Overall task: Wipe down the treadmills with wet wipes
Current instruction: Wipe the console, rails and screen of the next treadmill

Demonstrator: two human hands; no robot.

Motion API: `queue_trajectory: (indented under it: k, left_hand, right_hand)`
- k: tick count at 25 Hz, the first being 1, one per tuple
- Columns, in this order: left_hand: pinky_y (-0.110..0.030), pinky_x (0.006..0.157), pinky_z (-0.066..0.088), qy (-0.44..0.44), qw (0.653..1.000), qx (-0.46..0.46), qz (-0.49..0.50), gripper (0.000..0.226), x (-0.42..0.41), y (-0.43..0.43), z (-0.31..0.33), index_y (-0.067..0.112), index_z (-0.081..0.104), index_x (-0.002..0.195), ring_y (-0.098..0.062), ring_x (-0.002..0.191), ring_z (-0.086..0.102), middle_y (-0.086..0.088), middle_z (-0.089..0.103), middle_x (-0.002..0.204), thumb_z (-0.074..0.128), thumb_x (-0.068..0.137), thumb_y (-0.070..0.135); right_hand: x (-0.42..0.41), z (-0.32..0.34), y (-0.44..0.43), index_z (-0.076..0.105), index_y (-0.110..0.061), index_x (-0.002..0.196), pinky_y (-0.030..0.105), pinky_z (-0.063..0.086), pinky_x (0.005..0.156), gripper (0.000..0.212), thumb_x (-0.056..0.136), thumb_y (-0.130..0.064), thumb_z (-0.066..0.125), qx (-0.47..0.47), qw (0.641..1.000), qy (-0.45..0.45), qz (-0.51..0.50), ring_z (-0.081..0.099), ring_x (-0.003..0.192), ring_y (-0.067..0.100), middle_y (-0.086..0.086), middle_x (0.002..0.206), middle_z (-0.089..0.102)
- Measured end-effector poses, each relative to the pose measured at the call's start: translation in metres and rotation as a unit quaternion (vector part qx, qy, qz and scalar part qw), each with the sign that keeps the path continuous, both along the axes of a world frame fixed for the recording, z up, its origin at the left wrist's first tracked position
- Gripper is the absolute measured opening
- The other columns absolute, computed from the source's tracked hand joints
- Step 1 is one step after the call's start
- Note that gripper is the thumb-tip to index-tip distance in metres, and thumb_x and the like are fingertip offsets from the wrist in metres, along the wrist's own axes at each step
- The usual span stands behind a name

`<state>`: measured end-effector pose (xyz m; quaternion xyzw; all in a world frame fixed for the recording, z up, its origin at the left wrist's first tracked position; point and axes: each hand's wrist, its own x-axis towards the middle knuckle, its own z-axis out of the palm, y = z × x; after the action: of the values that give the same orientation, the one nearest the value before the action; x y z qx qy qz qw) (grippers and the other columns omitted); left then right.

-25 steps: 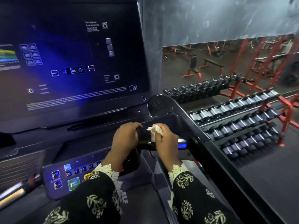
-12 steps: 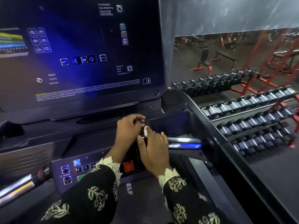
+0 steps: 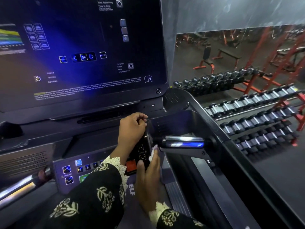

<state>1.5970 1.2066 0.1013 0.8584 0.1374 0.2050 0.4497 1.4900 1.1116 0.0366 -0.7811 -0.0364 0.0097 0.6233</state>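
While my left hand (image 3: 132, 128) grips the top of the black control pod (image 3: 142, 150), my right hand (image 3: 148, 177) holds the wet wipe (image 3: 152, 152) pressed against the pod's side, just beside the shiny handlebar grip (image 3: 184, 141).

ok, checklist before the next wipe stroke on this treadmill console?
1. Wipe held by right hand: ok.
2. Wipe against the side of the control pod: ok.
3. Left hand holding the pod's top: ok.
4. Grip bar free of hands, ready to be wiped: ok.
5. Red button clear of thumb and cuff: cannot tell.
6. Wipe wet enough: cannot tell.
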Motion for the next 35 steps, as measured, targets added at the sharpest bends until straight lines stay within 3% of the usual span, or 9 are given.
queue_trajectory:
  k: [3,6,11,16,20,23,27,31,35]
  left_hand:
    - [-0.034,0.074,0.058,-0.001,1.0,0.014,-0.003,0.026,-0.001,0.0,-0.002,0.023,0.072,0.086,-0.009,0.072,0.07,0.009,0.072,0.081,0.053,0.085,0.005]
    - [-0.037,0.071,0.059,-0.001,1.0,0.016,-0.005,0.025,0.0,0.0,-0.004,0.025,0.072,0.086,-0.01,0.069,0.07,0.008,0.072,0.079,0.053,0.084,0.007]
    - [-0.038,0.069,0.059,0.013,1.0,0.017,-0.006,0.023,0.001,-0.001,-0.006,0.027,0.07,0.085,-0.014,0.067,0.07,0.006,0.071,0.074,0.052,0.084,0.013]
    - [-0.036,0.07,0.058,0.011,0.999,0.046,-0.009,0.021,0.0,-0.006,-0.003,0.024,0.072,0.088,-0.012,0.069,0.069,0.004,0.072,0.076,0.055,0.084,0.013]
    - [-0.034,0.069,0.057,0.019,0.998,0.067,0.001,0.021,-0.001,-0.007,0.0,0.025,0.072,0.089,-0.011,0.067,0.067,0.004,0.072,0.074,0.056,0.084,0.014]
    - [-0.036,0.071,0.058,0.024,0.999,0.039,-0.004,0.021,-0.001,-0.006,-0.001,0.027,0.072,0.086,-0.011,0.068,0.069,0.006,0.072,0.075,0.054,0.082,0.015]
    - [-0.036,0.075,0.057,0.001,1.0,0.018,0.002,0.021,-0.003,-0.004,-0.001,0.023,0.072,0.092,-0.012,0.073,0.069,0.005,0.072,0.081,0.054,0.084,0.014]
    - [-0.033,0.077,0.056,-0.024,0.999,-0.003,0.031,0.023,-0.004,-0.003,0.004,0.02,0.071,0.099,-0.011,0.075,0.067,0.003,0.072,0.085,0.056,0.085,0.008]
    - [-0.026,0.082,0.054,-0.039,0.993,-0.064,0.087,0.025,-0.004,0.002,0.008,0.016,0.067,0.104,-0.013,0.082,0.068,0.0,0.071,0.085,0.056,0.085,0.004]
  right_hand:
    - [0.045,-0.001,-0.009,0.057,-0.014,0.128,0.03,0.039,0.102,0.05,0.088,-0.044,0.059,0.133,0.977,0.166,0.015,0.056,0.117,0.017,0.001,0.126,0.062]
    - [0.062,-0.001,-0.017,0.056,-0.012,0.123,0.045,0.042,0.105,0.06,0.075,-0.045,0.071,0.253,0.937,0.232,0.064,0.062,0.111,0.019,0.004,0.116,0.068]
    - [0.025,-0.017,-0.019,0.042,-0.023,0.141,0.028,0.041,0.106,0.063,0.083,-0.033,0.065,0.204,0.968,0.145,0.03,0.051,0.121,0.0,-0.016,0.136,0.052]
    - [0.054,0.003,-0.019,0.057,-0.018,0.098,0.026,0.051,0.083,0.014,0.087,-0.011,0.062,0.234,0.946,0.218,0.046,0.066,0.099,0.021,-0.004,0.096,0.068]
    - [0.02,-0.004,-0.02,0.056,-0.026,0.131,0.023,0.047,0.097,0.047,0.089,-0.049,0.059,0.032,0.997,0.077,0.001,0.057,0.112,-0.002,-0.013,0.125,0.061]
    - [0.004,-0.002,-0.016,0.052,-0.03,0.132,0.002,0.04,0.089,0.039,0.095,-0.021,0.059,0.024,0.994,-0.039,-0.099,0.052,0.111,-0.015,-0.017,0.124,0.057]
    - [0.041,0.016,-0.018,0.061,-0.008,0.126,0.02,0.045,0.099,0.034,0.094,-0.01,0.053,-0.048,0.951,-0.27,-0.144,0.057,0.12,0.013,0.005,0.126,0.063]
    - [0.095,0.058,0.0,0.052,-0.006,0.126,0.034,0.043,0.089,0.033,0.099,-0.019,0.038,-0.287,0.949,-0.122,0.048,0.059,0.109,0.031,0.014,0.117,0.063]
    - [0.115,0.072,0.013,0.05,-0.005,0.129,0.048,0.026,0.111,0.05,0.1,-0.038,0.024,-0.433,0.891,0.052,0.128,0.051,0.12,0.033,0.014,0.128,0.056]
